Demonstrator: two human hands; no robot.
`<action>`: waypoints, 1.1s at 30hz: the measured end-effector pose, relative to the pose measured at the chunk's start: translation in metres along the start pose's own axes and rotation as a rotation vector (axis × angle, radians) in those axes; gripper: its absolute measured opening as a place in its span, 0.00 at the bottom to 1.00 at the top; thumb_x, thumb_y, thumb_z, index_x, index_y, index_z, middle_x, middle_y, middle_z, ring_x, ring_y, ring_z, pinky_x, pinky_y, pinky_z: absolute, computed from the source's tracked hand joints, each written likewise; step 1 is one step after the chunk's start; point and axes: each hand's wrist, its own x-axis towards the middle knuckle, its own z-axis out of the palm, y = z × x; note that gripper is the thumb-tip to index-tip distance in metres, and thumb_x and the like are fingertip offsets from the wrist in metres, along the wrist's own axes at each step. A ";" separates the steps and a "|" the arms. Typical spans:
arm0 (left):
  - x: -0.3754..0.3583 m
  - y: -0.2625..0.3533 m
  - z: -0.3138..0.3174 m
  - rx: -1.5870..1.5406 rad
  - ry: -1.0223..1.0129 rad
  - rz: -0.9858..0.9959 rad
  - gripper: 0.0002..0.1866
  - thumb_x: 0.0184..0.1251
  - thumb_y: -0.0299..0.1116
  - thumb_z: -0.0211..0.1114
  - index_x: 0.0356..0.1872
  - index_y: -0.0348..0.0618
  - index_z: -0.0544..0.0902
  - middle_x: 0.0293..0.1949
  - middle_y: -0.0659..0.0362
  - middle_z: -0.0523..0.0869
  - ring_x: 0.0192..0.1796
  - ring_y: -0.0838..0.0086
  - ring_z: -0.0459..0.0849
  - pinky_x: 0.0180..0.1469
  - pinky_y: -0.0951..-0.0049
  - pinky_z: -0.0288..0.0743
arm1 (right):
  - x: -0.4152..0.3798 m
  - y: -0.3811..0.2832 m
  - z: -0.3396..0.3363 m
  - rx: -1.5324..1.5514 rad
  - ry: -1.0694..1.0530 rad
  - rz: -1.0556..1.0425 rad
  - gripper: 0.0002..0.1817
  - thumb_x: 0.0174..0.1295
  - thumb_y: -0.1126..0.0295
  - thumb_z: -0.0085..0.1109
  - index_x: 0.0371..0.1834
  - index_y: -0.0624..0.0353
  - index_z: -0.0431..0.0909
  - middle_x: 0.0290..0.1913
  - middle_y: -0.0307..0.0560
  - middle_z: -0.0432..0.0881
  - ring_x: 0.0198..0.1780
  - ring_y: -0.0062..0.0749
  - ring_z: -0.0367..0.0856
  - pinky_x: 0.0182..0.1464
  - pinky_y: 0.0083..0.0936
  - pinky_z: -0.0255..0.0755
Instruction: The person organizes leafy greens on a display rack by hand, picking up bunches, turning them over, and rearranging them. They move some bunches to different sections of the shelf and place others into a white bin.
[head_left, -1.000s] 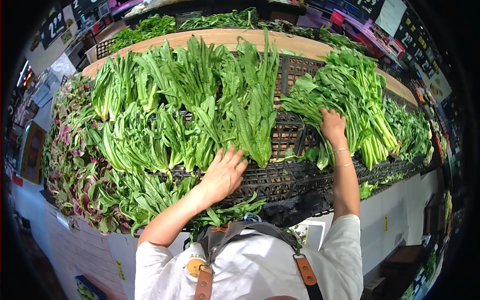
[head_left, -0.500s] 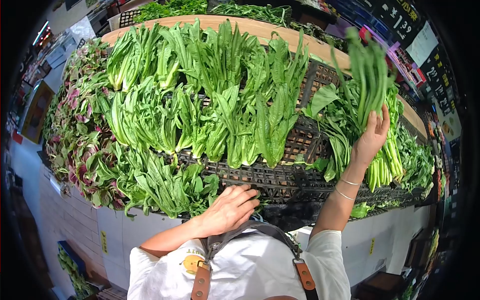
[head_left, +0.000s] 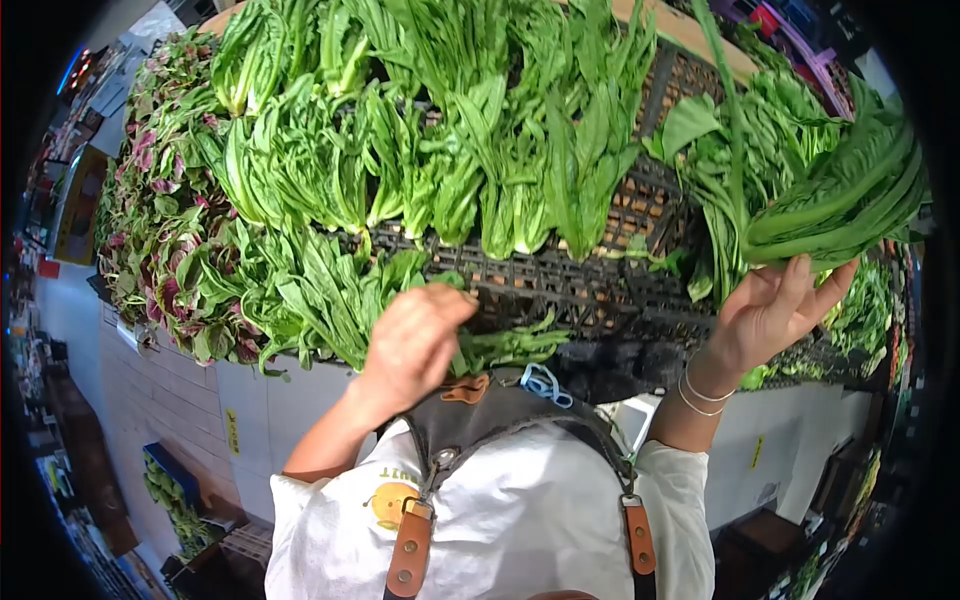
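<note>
My right hand (head_left: 772,312) grips a bunch of long-leaf lettuce (head_left: 845,195) from below, thumb and fingers at its base, over the right end of the vegetable stand. The leaves tilt up to the right. My left hand (head_left: 418,335) is at the front edge of the stand, beside loose greens (head_left: 515,345). Its fingers are curled and slightly blurred; whatever lies under them is hidden. In the middle, rows of lettuce bunches (head_left: 470,150) lie on black plastic crates (head_left: 600,290).
Red-and-green amaranth (head_left: 165,240) covers the left end of the stand. Broad-leaf greens (head_left: 715,190) lie at the right, under the held bunch. A dark apron (head_left: 480,415) with a blue cord (head_left: 545,385) is close against the front edge.
The lettuce in my right hand has swung from upright to tilted rightward, and that hand moved lower. My left hand has gone from lying fairly flat to curled. The view has shifted.
</note>
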 end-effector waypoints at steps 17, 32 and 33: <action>-0.029 0.022 0.080 -0.443 -1.039 -0.130 0.24 0.52 0.16 0.54 0.55 0.36 0.74 0.55 0.45 0.75 0.57 0.52 0.75 0.57 0.57 0.70 | -0.085 -0.048 -0.065 -0.063 0.051 0.372 0.37 0.62 0.81 0.54 0.73 0.62 0.47 0.67 0.58 0.65 0.64 0.38 0.70 0.61 0.34 0.69; 0.001 -0.011 0.097 0.351 -1.066 0.027 0.04 0.56 0.26 0.59 0.27 0.40 0.81 0.33 0.51 0.83 0.32 0.60 0.85 0.33 0.62 0.79 | -0.124 -0.038 -0.083 -0.013 -0.016 0.557 0.34 0.63 0.78 0.55 0.71 0.60 0.51 0.63 0.52 0.68 0.62 0.36 0.72 0.61 0.34 0.72; 0.002 -0.017 0.088 0.333 -1.057 -0.027 0.03 0.53 0.26 0.60 0.29 0.40 0.81 0.34 0.49 0.82 0.33 0.58 0.85 0.34 0.60 0.78 | -0.127 -0.037 -0.083 -0.008 -0.025 0.564 0.34 0.63 0.79 0.55 0.71 0.60 0.52 0.63 0.52 0.69 0.62 0.36 0.71 0.61 0.34 0.71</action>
